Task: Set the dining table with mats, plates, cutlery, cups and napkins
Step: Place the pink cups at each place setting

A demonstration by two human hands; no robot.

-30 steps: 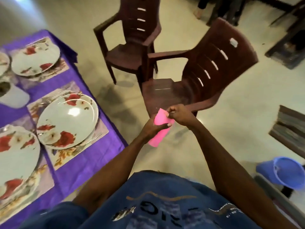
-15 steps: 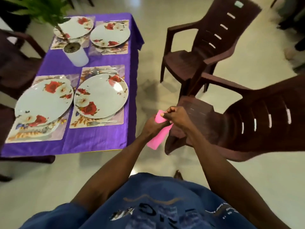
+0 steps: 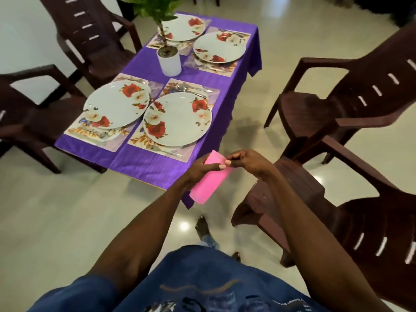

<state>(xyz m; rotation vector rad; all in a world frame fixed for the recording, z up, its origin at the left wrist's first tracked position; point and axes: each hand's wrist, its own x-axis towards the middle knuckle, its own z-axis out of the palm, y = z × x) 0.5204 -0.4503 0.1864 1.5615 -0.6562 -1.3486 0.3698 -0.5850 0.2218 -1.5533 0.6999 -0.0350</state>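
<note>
While the table (image 3: 144, 164) at twelve o'clock carries mats, plates and cutlery, the pink cups (image 3: 208, 183) are off it, held in the air near its front corner. The left hand (image 3: 200, 168) wraps the stack's upper part; the right hand (image 3: 249, 162) pinches the rim. They look like light, stiff, smooth plastic, probably nested, so gripping the wall and pulling at the rim suits.

Left hand (image 3: 198, 170) hides part of the pink cup (image 3: 208, 184)
</note>
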